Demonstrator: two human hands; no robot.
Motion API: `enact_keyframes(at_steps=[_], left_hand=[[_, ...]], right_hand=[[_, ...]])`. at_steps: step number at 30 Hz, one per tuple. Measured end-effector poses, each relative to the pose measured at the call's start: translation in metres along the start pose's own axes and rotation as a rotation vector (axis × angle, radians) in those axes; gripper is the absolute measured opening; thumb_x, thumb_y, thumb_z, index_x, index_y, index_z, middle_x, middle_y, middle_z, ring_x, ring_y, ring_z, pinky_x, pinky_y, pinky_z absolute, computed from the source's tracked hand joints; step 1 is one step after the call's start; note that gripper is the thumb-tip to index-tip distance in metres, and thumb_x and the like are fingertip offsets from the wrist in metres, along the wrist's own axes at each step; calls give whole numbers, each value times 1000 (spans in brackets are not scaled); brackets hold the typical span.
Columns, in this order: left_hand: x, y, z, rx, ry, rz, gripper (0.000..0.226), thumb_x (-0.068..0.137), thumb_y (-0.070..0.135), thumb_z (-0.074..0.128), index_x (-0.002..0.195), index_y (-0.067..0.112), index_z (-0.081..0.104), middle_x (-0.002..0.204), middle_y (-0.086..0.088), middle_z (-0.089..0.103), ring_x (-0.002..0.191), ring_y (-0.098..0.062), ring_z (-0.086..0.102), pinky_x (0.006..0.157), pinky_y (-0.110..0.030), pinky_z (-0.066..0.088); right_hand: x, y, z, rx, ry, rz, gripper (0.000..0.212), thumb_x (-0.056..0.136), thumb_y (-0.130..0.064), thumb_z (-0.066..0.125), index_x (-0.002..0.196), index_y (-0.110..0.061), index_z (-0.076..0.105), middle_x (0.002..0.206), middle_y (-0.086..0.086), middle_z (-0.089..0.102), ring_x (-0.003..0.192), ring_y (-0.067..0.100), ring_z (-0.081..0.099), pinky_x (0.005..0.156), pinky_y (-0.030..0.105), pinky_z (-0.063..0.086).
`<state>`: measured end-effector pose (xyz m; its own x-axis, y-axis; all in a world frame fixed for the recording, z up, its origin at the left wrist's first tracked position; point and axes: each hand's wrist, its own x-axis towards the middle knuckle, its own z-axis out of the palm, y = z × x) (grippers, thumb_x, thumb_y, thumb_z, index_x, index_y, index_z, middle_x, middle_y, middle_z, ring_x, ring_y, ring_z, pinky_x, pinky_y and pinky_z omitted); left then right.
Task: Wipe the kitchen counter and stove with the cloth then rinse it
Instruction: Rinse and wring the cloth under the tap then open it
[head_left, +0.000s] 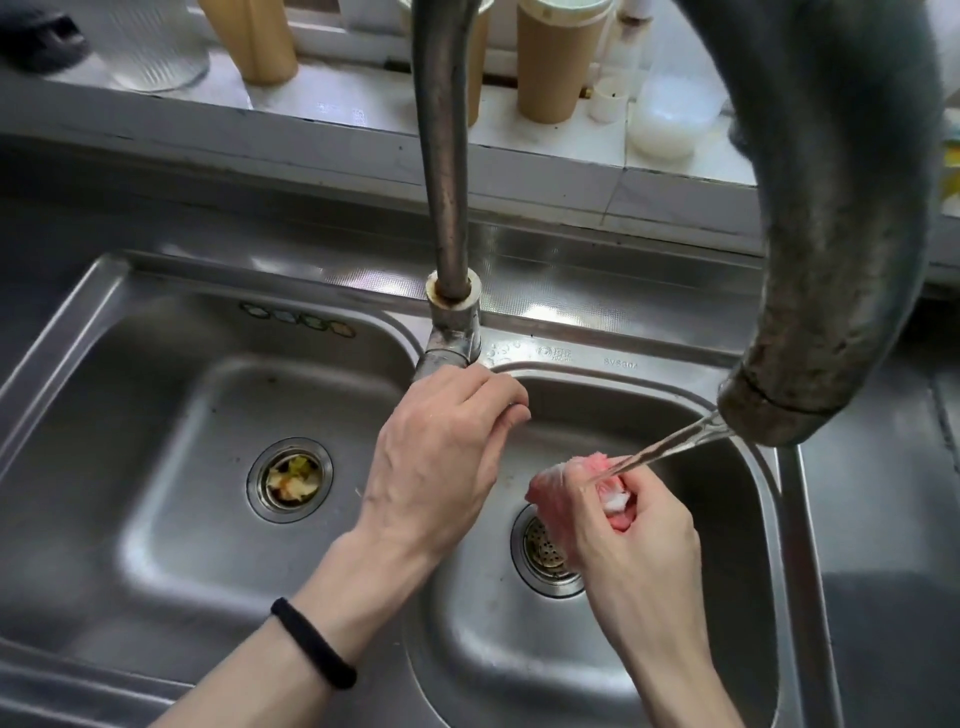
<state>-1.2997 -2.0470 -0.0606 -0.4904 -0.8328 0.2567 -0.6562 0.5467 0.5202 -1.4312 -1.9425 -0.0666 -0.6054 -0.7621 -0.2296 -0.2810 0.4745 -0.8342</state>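
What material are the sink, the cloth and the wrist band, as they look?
Sink: likely stainless steel, brushed, with grey sheen and reflections. Cloth: soft pink fabric, wet, bunched in the right hand. Wrist band: black, matte, perhaps elastic.

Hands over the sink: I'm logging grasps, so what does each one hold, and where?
The right hand holds the bunched pink cloth in its fist, under the water. The left hand grips the faucet handle.

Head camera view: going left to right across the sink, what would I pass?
Left drain with food scraps → left hand at the tap base → right drain → right hand gripping the pink cloth → faucet spout, water running.
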Motion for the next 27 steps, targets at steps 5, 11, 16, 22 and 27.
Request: enact_keyframes(at_steps=[5,11,16,22,27], left_hand=[[9,7,-1,-73,8,-118,10,100,19,64,92,17,70,88,7,66,88,-19,57,76,-32,44],[26,14,0,-143,20,-234,9,98,24,67,92,23,73,87,11,68,90,-16,57,72,-31,38],[32,17,3,-169,23,-274,9,97,26,68,88,25,72,79,15,60,82,-13,52,72,-33,43],[25,21,-1,-191,-4,-241,7,97,18,68,93,21,73,91,12,65,93,-15,60,84,-39,51],[-8,34,-6,-51,260,8,25,89,-5,59,105,9,73,109,-2,66,102,-17,60,91,-23,43]], right_hand=[[3,-6,3,53,-18,15,50,90,-60,55,89,-10,60,77,12,68,79,39,65,76,57,58],[12,-12,0,45,-21,-53,35,98,-43,63,86,-10,61,75,8,69,75,31,65,74,54,57],[18,-15,-2,62,-16,-66,31,100,-39,63,85,-12,62,76,9,70,77,32,67,75,53,57],[18,-11,-10,50,-98,-27,25,100,-37,60,92,-15,69,83,4,75,85,27,71,83,50,59],[9,-9,-31,-101,-156,-53,17,98,-44,63,97,-32,76,85,-19,76,85,1,71,81,33,58]])
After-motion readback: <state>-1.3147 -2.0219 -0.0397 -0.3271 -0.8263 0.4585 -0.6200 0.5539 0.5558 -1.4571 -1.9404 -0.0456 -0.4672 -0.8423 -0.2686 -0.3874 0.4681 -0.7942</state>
